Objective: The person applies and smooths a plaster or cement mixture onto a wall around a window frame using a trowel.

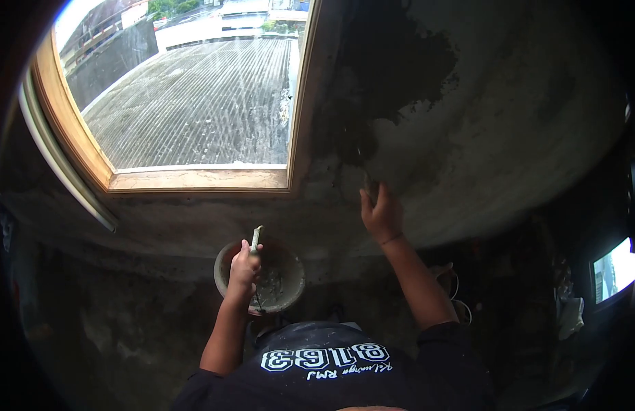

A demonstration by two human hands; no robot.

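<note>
Mortar fills the round bowl [229, 264] low against the wall, just beyond the person's dark printed shirt [331, 359]. Left hand [245, 268] is clenched around the pale handle of a tool [255, 240] standing in the mix; its lower end is hidden by the hand and the dim light. Farther up, the right hand [381, 214] presses on the grey wall [509, 137], fingers curled on something small and too dark to identify. Above it spreads a wet dark patch [393, 61]. Beyond, a wood-framed window [194, 179] shows a corrugated roof [194, 103].
</note>
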